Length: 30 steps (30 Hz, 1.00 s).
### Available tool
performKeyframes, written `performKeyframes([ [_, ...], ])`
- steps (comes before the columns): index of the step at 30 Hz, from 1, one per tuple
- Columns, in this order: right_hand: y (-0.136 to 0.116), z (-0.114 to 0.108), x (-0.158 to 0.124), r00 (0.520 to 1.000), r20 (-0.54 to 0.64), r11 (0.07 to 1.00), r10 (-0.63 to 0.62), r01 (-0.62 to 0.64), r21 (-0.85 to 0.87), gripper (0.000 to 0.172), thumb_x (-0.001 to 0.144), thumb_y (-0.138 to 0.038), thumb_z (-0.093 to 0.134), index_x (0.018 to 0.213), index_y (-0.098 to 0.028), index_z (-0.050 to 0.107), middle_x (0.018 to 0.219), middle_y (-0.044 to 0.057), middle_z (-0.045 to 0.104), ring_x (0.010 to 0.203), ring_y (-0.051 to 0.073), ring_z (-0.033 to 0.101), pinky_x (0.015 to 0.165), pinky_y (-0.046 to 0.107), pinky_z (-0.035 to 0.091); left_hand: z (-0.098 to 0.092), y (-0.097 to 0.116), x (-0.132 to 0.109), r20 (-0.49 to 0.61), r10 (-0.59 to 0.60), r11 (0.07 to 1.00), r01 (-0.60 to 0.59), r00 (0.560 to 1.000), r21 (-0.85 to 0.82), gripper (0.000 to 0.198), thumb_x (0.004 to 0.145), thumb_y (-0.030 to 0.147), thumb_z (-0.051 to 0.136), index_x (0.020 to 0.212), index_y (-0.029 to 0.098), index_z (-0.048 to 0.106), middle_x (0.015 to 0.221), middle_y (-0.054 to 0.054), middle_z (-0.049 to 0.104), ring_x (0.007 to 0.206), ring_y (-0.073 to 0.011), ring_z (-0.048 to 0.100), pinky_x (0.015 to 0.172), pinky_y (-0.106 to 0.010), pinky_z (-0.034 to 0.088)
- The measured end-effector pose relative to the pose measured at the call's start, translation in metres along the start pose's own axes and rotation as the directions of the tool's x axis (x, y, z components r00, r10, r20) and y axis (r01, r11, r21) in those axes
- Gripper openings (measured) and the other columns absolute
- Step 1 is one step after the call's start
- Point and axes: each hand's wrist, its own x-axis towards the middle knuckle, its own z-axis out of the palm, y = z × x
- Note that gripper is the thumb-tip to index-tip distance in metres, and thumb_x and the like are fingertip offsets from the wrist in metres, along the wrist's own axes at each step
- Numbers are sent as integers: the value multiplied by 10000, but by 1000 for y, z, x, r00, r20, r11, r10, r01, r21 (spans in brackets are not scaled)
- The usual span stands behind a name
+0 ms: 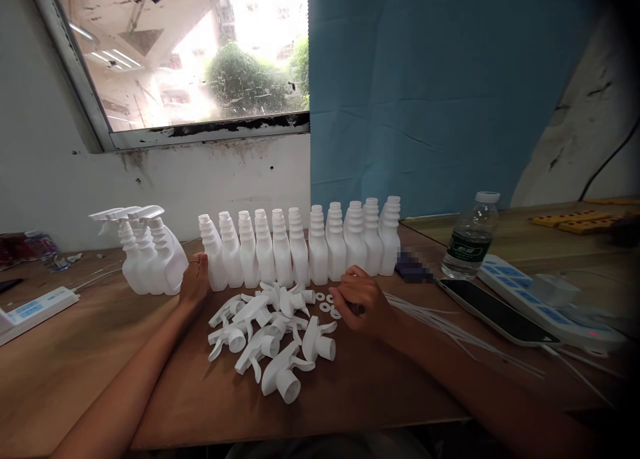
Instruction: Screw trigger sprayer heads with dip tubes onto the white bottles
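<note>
My left hand stands on its edge beside the leftmost white bottle of an upright row without tops. Most of its fingers are turned away, so I cannot see whether it grips that bottle. My right hand is closed, with its fingertips down at some small white washers. Whether a washer is between those fingers is hidden. Between my arms lies a loose pile of white trigger spray heads. Left of my left hand, several spray bottles stand together with trigger heads on.
To the right are thin white tubes, a phone, a power strip with plugs and cables, and a water bottle. Another power strip lies far left. A wall with a window and blue sheet rises behind the table.
</note>
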Motion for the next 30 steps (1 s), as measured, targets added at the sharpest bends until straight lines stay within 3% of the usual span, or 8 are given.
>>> performKeyframes([
  [3,0,0,-1,1000,4,1000,1,-1,2,379,868,-60,496,539,-177,348,474,-50,372,517,96,267,622,309,288,-9,0,8,-91,52,993,-42,994,110,366,942,464,378,1057,178,575,1019,-104,642,918,-281,622,841,-417,488],
  [6,0,0,-2,1000,8,1000,4,-4,9,373,863,-54,503,545,-176,351,478,-50,376,522,96,267,626,308,290,-25,-1,18,-228,116,969,-59,967,241,308,852,379,517,1059,159,576,1142,-151,577,1089,-337,549,977,-478,415],
  [9,1,1,-3,1000,9,1000,3,-3,12,369,859,-52,508,548,-175,352,476,-51,376,522,96,264,625,308,288,-42,-7,26,-348,148,939,-21,926,343,366,798,315,556,1112,126,551,1256,-207,492,1243,-412,409,1045,-570,310],
  [13,1,1,-2,1000,11,1000,-2,1,10,367,857,-54,513,548,-173,355,480,-51,372,524,95,268,623,309,288,-51,-20,30,-433,122,911,72,893,406,508,763,359,612,1171,79,500,1233,-250,491,1219,-455,405,995,-621,320],
  [18,0,0,-1,1000,-1,1000,-2,2,20,372,856,-46,509,545,-172,350,478,-54,360,521,93,264,619,306,291,-47,-28,31,-438,76,887,140,896,440,591,708,435,678,1146,74,512,1126,-228,568,1136,-457,462,934,-616,363],
  [22,0,0,-1,1000,-4,1000,-1,1,20,367,860,-48,502,545,-175,362,478,-51,372,515,93,275,617,309,292,-43,-31,31,-407,79,872,135,910,471,637,657,425,712,1158,72,538,1156,-234,572,1154,-459,460,951,-598,364],
  [27,1,1,-1,1000,0,1000,-5,5,17,367,868,-62,503,548,-178,364,480,-46,387,511,96,288,609,311,298,-40,-30,29,-360,88,879,97,929,466,491,655,413,692,1022,92,631,1076,-210,611,1031,-424,569,886,-534,457],
  [30,2,0,-1,1000,-23,1000,12,-12,28,359,881,-86,498,552,-183,391,480,-37,407,502,102,312,603,315,314,-44,-19,26,-396,149,892,50,906,449,449,734,413,627,1068,113,618,1091,-182,609,1056,-380,585,917,-495,475],
])
